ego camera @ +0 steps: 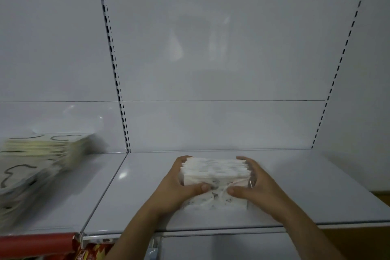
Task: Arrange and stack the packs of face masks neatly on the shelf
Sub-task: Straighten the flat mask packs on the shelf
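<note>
The bundle of white mask packs [215, 179] sits on the white shelf [306, 186], near the middle of its bay and a little back from the front edge, squeezed between both hands. It looks light and soft: thin flat packs in slick clear film, standing on edge side by side, which would likely slide against each other and fan apart if held loosely, so the sensible hold is on the two outer faces, pressing inward (as the hands do here). The packs are white with a grey speckled print, and thin ear loops show through the front pack. The left hand [179, 188] cups the left side, fingers wrapped behind and thumb pressed on the front; the right hand [253, 186] mirrors it on the right side. Well apart to the left, in the neighbouring bay, lies a blurred, leaning pile of cream packs [38, 162].
</note>
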`<state>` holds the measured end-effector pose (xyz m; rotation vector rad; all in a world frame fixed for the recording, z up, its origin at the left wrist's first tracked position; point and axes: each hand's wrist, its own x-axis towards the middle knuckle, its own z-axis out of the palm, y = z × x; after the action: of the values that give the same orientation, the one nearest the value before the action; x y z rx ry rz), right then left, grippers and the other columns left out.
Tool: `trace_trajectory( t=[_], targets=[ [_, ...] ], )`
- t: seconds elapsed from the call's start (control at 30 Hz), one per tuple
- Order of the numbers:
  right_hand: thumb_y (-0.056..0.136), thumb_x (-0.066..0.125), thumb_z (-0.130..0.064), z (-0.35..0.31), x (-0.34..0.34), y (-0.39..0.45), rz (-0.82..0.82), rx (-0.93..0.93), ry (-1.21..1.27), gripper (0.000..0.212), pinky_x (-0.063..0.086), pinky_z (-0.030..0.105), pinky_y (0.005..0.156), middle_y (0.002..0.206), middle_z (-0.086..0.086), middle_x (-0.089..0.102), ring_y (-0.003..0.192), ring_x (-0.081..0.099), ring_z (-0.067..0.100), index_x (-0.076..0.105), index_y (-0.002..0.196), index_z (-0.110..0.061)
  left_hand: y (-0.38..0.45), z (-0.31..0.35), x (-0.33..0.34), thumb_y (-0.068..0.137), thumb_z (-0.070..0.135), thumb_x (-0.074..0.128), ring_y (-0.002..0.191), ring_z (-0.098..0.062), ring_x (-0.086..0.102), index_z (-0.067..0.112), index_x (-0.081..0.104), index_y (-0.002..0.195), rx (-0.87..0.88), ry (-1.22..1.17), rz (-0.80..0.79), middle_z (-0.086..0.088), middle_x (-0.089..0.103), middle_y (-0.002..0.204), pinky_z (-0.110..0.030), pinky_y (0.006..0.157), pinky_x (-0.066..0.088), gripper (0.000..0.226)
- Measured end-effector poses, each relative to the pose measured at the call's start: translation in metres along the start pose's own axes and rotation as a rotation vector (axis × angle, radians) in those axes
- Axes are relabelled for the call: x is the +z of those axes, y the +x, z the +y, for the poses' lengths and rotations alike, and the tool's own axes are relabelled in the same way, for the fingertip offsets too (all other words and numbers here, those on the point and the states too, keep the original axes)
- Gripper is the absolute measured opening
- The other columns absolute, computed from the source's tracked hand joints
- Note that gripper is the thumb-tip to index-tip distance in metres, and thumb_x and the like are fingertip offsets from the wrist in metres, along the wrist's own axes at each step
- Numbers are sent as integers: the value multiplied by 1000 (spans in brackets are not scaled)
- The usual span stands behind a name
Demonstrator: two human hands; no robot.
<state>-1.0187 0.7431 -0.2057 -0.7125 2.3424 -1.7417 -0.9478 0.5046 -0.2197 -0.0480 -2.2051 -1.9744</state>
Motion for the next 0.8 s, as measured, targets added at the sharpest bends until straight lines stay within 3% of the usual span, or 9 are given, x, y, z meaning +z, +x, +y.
trace_trajectory(
  t=[0.1,0.2,0.27,0.33,0.43,0.57,0.67,0.8],
  targets=[
    [71,86,1,1,13,1,81,-40,30,62,52,15,79,109,-5,74,99,70,6,55,119,-25,8,4,4,56,47,94,106,-13,70,30,51,120,69,112,110,4,73,113,-28,90,56,79],
    [74,85,-4,0,7,2,57,-53,35,63,53,17,85,109,-15,72,101,69,3,51,121,-29,8,11,4,54,51,95,97,-4,71,31,49,117,119,179,139,11,73,105,-18,80,54,80],
    [78,85,-14,4,3,-1,-11,-20,3,64,52,21,92,116,-15,70,107,66,1,46,126,-32,4,8,3,57,44,95,99,-3,70,30,45,123,100,205,81,12,72,105,-19,82,54,84],
    [80,83,-22,10,4,-3,-51,-10,-40,65,49,28,101,122,-20,67,114,62,-1,44,130,-33,1,1,2,64,35,95,107,-10,70,30,40,128,60,190,6,10,72,113,-29,91,56,85],
    [83,80,-16,14,6,-7,-27,-28,-25,63,48,30,103,118,-27,66,113,62,-2,42,130,-35,-5,2,5,71,26,92,111,-9,68,28,38,131,59,195,-10,15,70,117,-28,92,56,80],
    [85,79,-26,14,6,-14,-60,-33,-46,60,47,33,106,119,-31,64,114,61,-4,41,130,-38,-12,3,7,71,46,87,115,-4,64,31,38,133,69,256,-29,14,67,122,-24,96,53,80],
    [84,80,-28,4,4,-18,-44,-52,-41,58,48,30,104,118,-32,64,112,61,-6,44,129,-39,-16,5,4,77,36,85,113,-4,65,27,45,131,86,291,24,11,69,122,-26,99,53,68],
    [82,79,-23,-18,18,-29,4,-80,84,63,50,25,96,119,-22,68,110,65,0,46,134,-34,-33,22,-4,76,32,85,104,-12,71,27,53,124,125,212,167,8,74,113,-30,88,58,58]
  ],
)
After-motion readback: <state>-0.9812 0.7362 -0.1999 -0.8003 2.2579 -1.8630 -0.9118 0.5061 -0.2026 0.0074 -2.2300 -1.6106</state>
